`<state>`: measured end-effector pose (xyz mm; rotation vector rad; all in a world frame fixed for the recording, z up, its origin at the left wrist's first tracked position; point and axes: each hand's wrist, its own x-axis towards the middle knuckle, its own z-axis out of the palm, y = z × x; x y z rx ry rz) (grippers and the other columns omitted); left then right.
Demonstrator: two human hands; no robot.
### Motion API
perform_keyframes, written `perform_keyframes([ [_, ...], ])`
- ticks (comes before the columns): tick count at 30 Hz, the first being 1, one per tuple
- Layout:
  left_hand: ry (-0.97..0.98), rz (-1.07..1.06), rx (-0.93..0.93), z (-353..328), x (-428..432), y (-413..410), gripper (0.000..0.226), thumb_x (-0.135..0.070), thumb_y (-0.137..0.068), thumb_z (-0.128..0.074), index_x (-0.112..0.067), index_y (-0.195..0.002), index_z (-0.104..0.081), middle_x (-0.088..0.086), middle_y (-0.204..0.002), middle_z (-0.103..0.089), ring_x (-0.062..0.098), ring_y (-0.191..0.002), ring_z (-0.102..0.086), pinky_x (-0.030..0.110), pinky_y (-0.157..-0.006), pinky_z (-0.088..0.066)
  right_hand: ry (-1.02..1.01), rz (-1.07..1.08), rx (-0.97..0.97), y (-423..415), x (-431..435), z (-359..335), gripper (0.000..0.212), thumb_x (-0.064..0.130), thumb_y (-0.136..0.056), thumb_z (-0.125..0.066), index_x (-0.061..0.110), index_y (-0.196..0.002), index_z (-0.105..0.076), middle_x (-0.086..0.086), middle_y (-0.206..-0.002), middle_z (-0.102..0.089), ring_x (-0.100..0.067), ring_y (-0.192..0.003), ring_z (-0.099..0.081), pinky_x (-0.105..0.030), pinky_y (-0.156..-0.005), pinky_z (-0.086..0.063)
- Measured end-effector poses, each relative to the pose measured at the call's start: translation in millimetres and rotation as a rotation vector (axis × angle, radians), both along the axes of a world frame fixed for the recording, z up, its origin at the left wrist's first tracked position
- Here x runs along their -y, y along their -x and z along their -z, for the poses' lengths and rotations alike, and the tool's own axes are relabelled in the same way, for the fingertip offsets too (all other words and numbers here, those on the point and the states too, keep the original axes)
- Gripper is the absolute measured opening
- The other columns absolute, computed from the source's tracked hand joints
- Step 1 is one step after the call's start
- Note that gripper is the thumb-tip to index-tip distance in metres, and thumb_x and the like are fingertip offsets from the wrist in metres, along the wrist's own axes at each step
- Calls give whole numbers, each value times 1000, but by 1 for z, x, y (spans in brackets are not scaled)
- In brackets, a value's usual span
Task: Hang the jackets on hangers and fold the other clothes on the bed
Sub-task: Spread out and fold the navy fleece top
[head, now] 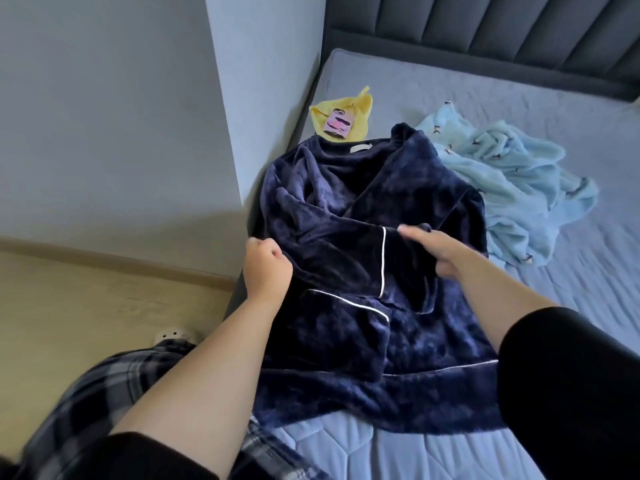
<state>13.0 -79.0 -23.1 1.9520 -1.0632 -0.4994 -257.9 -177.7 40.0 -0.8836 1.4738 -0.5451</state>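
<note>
Watching remotely, I am seeing the navy pyjama top [346,209] lying spread over the bed [381,452] at the frame's centre. The left hand [266,268] is clenching its left edge at middle left, while the right hand [433,247] is pinching the sleeve cuff [372,258] (white piping along it) just right of centre. A light blue garment [509,188] is lying crumpled at upper right.

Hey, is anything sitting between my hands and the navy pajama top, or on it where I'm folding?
Nothing visible. The left hand and right hand both grip the navy top directly. The yellow cloth with a phone lies beyond its collar, and the light blue garment sits at its right edge, neither on top.
</note>
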Motion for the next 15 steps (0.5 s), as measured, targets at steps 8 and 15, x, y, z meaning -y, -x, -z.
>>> perform_keyframes([
  [8, -269, -20, -1376, -4, -2, -2, 44, 2, -93, -20, 5, -133, -39, 27, -133, -50, 39, -118, -55, 37, -81, -50, 38, 413, -305, 27, -21, 20, 22, 6, -84, -49, -3, -97, -65, -15, -87, -64, -31, -80, -64, -25, -64, -48],
  [15, -91, 39, -1572, 5, 1, 7, 32, -17, -95, -37, -7, -120, -55, 16, -130, -56, 32, -119, -52, 43, -100, -36, 188, 248, -783, 51, -39, 54, 49, 10, -77, -56, 0, -125, -50, -20, -118, -61, -37, -110, -57, -35, -92, -43],
])
